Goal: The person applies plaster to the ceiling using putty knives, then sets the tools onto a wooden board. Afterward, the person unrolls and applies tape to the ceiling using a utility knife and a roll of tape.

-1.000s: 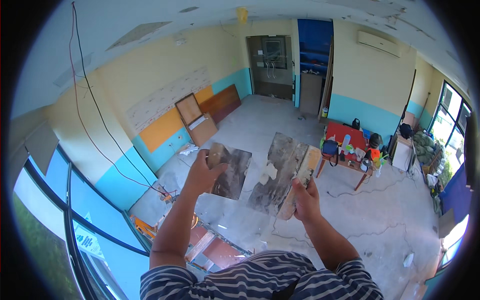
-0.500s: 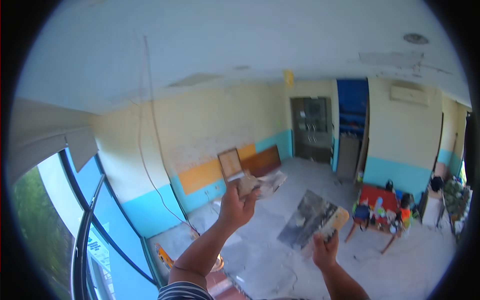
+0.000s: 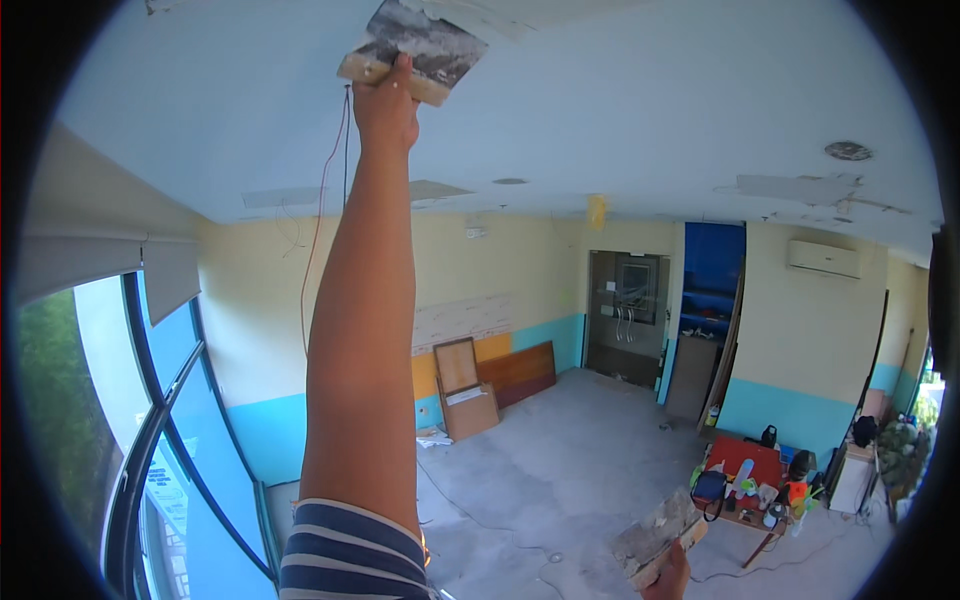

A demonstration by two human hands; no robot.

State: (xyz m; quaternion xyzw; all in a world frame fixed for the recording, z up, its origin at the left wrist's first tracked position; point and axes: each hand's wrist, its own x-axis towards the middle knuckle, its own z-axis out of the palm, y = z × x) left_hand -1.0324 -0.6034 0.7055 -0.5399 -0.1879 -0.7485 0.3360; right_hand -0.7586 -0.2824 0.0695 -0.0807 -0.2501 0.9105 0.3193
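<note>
Left grip (image 3: 386,108) is clamping a wide putty spreader (image 3: 430,45) by its back edge, near the ceiling (image 3: 600,90), contact unclear; right grip (image 3: 670,576) is holding a second spreader (image 3: 648,540) low. Risk: overhead one twisting loose if its edge is snagging or thumb pressure is slipping.

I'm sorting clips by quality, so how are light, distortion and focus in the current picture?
Head view: black corners, the left window bowing near the rim, daylight bleaching the right window, while the left hand and its blade look fairly sharp.
</note>
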